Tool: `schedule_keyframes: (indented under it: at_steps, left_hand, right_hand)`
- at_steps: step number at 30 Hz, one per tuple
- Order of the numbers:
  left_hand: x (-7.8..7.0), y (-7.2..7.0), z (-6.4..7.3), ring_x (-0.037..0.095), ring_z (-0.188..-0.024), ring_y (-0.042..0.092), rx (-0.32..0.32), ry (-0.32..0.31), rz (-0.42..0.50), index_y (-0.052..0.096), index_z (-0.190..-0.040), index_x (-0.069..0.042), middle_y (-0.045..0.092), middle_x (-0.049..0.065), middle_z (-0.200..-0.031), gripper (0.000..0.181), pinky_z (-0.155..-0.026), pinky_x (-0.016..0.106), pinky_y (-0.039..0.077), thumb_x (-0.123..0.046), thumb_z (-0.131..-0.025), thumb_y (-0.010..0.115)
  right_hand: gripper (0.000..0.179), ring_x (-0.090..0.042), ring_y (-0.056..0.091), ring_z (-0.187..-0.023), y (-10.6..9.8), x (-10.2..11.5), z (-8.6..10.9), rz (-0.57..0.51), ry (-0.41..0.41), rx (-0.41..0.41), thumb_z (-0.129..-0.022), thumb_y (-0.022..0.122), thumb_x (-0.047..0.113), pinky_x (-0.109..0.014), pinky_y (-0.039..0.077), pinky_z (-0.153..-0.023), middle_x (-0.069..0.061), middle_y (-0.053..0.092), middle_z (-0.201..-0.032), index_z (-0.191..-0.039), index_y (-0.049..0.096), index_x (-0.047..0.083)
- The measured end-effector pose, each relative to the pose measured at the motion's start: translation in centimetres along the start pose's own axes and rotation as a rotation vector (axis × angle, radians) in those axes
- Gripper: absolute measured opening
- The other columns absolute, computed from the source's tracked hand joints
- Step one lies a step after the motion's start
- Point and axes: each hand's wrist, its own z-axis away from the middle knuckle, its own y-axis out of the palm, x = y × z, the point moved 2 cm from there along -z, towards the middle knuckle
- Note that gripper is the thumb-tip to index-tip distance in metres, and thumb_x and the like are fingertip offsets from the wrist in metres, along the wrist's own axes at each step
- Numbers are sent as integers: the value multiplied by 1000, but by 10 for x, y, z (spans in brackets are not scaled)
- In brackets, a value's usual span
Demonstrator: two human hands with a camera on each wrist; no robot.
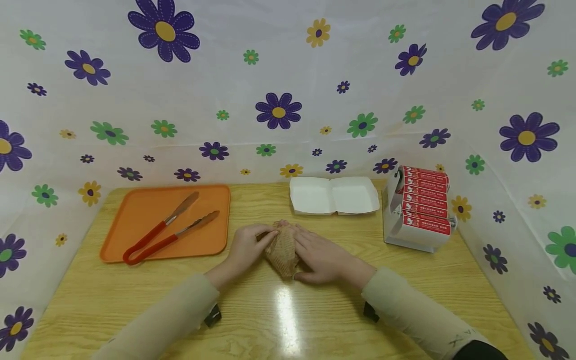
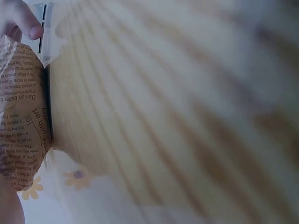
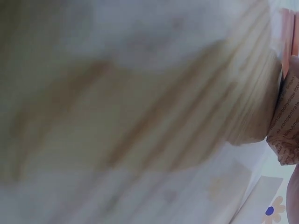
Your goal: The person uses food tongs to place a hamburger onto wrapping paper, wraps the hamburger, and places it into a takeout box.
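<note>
A packet wrapped in brown printed paper (image 1: 283,252) lies on the table between the two hands, its folded end pointing at the person. My left hand (image 1: 249,245) pinches the paper at its upper left side with thumb and fingers. Along the right side rests my right hand (image 1: 321,256), its fingers straight against the paper and the thumb near the lower tip. In the left wrist view, printed lines of text cover the paper (image 2: 21,107), and a fingertip shows above it. Only part of the paper (image 3: 287,121) appears in the right wrist view. The contents are hidden inside.
An orange tray (image 1: 114,232) at the left bears red-handled tongs (image 1: 155,237). Behind the hands stands an unfolded white box (image 1: 312,196). A metal rack (image 1: 391,232) with several red-and-white packets (image 1: 425,205) is at the right. Flowered sheeting (image 1: 288,65) encloses the wooden table (image 1: 252,325).
</note>
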Motion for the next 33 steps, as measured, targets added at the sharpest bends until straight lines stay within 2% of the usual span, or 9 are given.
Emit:
schedule_keyframes:
  at_steps: [5, 8, 11, 14, 18, 23, 25, 30, 33]
  left_hand:
    - [-1, 1, -3, 24, -90, 82, 11, -14, -13, 85, -99, -4, 83, 11, -96, 10, -82, 37, 68, -10, -91, 83]
    - [0, 4, -6, 22, -89, 81, 34, -34, -24, 85, -98, -6, 84, 8, -96, 9, -82, 36, 68, -12, -91, 84]
    - [1, 6, -8, 19, -85, 80, 62, -48, -36, 86, -97, -9, 83, 6, -94, 8, -79, 33, 67, -14, -91, 84]
    - [0, 6, -11, 16, -81, 78, 78, -54, -40, 86, -95, -9, 83, 4, -91, 7, -74, 30, 66, -14, -91, 85]
    - [-4, 6, -13, 16, -79, 78, 92, -82, -37, 86, -94, -10, 83, 4, -91, 6, -73, 29, 66, -14, -90, 86]
    - [-10, 6, -12, 16, -80, 79, 95, -156, -36, 85, -93, -8, 84, 5, -91, 7, -73, 28, 67, -13, -89, 86]
    - [-12, 6, -10, 15, -78, 79, 90, -194, -25, 85, -93, -7, 84, 4, -88, 7, -71, 27, 66, -13, -89, 87]
    - [-15, 7, -8, 14, -76, 78, 72, -265, 11, 85, -92, -7, 83, 3, -85, 7, -70, 27, 66, -11, -87, 88]
    - [-13, 8, -7, 14, -77, 79, 72, -299, 26, 86, -92, -8, 84, 3, -87, 7, -71, 27, 66, -13, -88, 88]
  right_hand:
    - [99, -36, 28, -162, -4, -3, 3, -107, 78, -62, -94, 74, 40, -47, 25, -134, -25, 25, -174, -165, 24, -7]
    - [102, -37, 21, -164, -8, -8, 10, -141, 143, -65, -93, 71, 34, -48, 22, -135, -23, 12, -177, -167, 14, -7]
    - [100, -38, 21, -164, -14, -11, 16, -171, 178, -85, -93, 66, 28, -50, 22, -135, -20, 11, -178, -168, 9, -6]
    - [95, -38, 20, -165, -22, -9, 19, -197, 209, -116, -99, 61, 30, -53, 22, -134, -18, 8, -179, -169, 6, -3]
    - [94, -36, 18, -165, -26, -2, 17, -174, 247, -136, -105, 56, 43, -52, 21, -135, -19, 9, -179, -169, 4, -2]
    - [94, -35, 17, -166, -24, 13, 10, -115, 241, -125, -109, 42, 61, -50, 20, -135, -22, 10, -178, -167, 11, -6]
    - [93, -35, 17, -165, -23, 19, 6, -88, 238, -120, -109, 41, 61, -50, 21, -135, -22, 10, -178, -167, 15, -6]
    - [89, -34, 19, -165, -18, 25, 0, -50, 256, -94, -107, 55, 50, -50, 24, -135, -21, 14, -178, -167, 19, -4]
    - [87, -34, 19, -165, -12, 23, 0, -45, 280, -46, -108, 54, 50, -51, 24, -134, -18, 12, -178, -168, 18, -1]
